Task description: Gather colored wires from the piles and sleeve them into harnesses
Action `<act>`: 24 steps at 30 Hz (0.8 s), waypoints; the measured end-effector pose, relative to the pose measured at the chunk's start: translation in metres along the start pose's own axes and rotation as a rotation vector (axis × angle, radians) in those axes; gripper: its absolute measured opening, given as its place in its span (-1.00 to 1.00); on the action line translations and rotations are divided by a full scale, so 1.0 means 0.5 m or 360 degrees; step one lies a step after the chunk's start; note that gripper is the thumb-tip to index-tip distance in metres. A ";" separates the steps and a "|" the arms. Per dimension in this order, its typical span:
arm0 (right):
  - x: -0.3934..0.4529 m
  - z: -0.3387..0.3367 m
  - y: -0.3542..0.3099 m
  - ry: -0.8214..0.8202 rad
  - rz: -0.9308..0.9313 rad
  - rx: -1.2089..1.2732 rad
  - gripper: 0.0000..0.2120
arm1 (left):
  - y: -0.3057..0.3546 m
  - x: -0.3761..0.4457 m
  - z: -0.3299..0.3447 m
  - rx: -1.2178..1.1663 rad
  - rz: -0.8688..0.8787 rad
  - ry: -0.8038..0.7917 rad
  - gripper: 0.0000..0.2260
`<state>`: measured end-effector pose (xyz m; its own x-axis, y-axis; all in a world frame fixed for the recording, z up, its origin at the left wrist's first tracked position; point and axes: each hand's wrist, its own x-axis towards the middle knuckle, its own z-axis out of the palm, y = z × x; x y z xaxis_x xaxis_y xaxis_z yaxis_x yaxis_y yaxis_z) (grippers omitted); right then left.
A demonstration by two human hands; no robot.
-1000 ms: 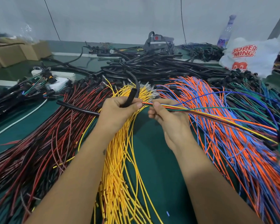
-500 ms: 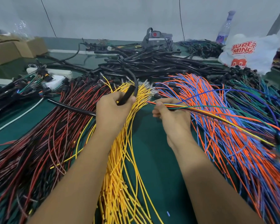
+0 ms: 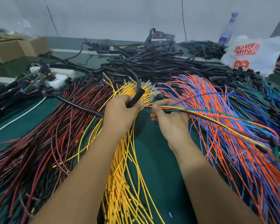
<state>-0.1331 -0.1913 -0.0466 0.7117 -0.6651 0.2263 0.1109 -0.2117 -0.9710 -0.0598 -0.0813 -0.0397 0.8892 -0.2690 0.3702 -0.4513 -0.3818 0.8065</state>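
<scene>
Both hands have closed together: left hand [image 3: 121, 110] grips the black sleeve [image 3: 136, 97], right hand [image 3: 166, 115] pinches the mixed wire bundle [image 3: 200, 113] over the worktop [image 3: 152, 143]. Wires are limp; pinch near the tips.

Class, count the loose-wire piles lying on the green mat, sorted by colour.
4: the red and dark pile on the left, the yellow pile in the middle, the orange and blue pile right of it, the green and blue pile far right. Edges overlap; more may be hidden.

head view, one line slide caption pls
Left hand holds black sleeve; right hand feeds mixed wire bundle.
</scene>
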 end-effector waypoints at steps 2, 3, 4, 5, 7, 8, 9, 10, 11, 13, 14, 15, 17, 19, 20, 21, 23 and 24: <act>-0.001 0.001 -0.001 0.0010 -0.0010 -0.0055 -0.82 | -0.001 0.000 0.002 0.0055 0.0018 -0.0006 -0.75; 0.000 0.001 -0.001 0.0012 0.0002 -0.0036 -0.82 | -0.001 -0.001 0.001 0.0060 0.0015 0.0001 -0.76; 0.000 0.001 -0.002 0.0011 0.0021 0.0009 -0.82 | 0.001 -0.001 0.000 0.0047 0.0002 0.0024 -0.77; 0.000 0.001 -0.002 0.0007 0.0049 0.0084 -0.81 | 0.002 -0.002 -0.003 0.0020 -0.0018 0.0061 -0.77; 0.000 0.002 -0.004 -0.0026 0.0121 0.0316 -0.82 | 0.003 0.001 -0.008 -0.0077 -0.0084 0.0119 -0.76; 0.000 0.002 -0.006 -0.0062 0.0154 0.0438 -0.83 | 0.003 0.003 -0.011 -0.0134 -0.0123 0.0109 -0.74; 0.000 0.003 -0.007 -0.0104 0.0181 0.0540 -0.84 | 0.003 0.004 -0.014 -0.0184 -0.0157 0.0071 -0.72; -0.001 0.004 -0.008 -0.0143 0.0200 0.0616 -0.85 | 0.005 0.004 -0.015 -0.0228 -0.0178 0.0022 -0.71; -0.002 0.003 -0.008 -0.0175 0.0211 0.0667 -0.86 | 0.006 0.003 -0.016 -0.0266 -0.0183 -0.0023 -0.72; -0.003 0.002 -0.008 -0.0212 0.0213 0.0704 -0.87 | 0.007 0.004 -0.014 -0.0335 -0.0172 -0.0064 -0.77; -0.003 0.002 -0.007 -0.0223 0.0211 0.0700 -0.88 | 0.007 0.004 -0.012 -0.0369 -0.0166 -0.0062 -0.80; -0.002 0.002 -0.007 -0.0231 0.0209 0.0692 -0.89 | 0.006 0.003 -0.012 -0.0402 -0.0163 -0.0054 -0.83; -0.002 0.002 -0.007 -0.0245 0.0211 0.0683 -0.89 | 0.006 0.003 -0.012 -0.0465 -0.0159 -0.0045 -0.88; -0.001 0.003 -0.006 -0.0252 0.0211 0.0703 -0.87 | 0.006 0.002 -0.012 -0.0508 -0.0144 -0.0049 -0.90; -0.001 0.003 -0.006 -0.0249 0.0206 0.0722 -0.86 | 0.007 0.002 -0.013 -0.0523 -0.0132 -0.0049 -0.91; -0.001 0.002 -0.006 -0.0244 0.0201 0.0738 -0.86 | 0.008 0.002 -0.013 -0.0536 -0.0127 -0.0049 -0.91; -0.002 0.001 -0.006 -0.0244 0.0187 0.0734 -0.86 | 0.008 0.003 -0.014 -0.0565 -0.0132 -0.0071 -0.90; -0.002 0.001 -0.005 -0.0247 0.0178 0.0716 -0.86 | 0.008 0.003 -0.013 -0.0576 -0.0138 -0.0093 -0.90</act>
<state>-0.1335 -0.1896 -0.0444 0.8275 -0.5443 0.1377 0.2923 0.2082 -0.9334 -0.0599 -0.0772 -0.0330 0.9124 -0.3034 0.2747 -0.3091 -0.0711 0.9484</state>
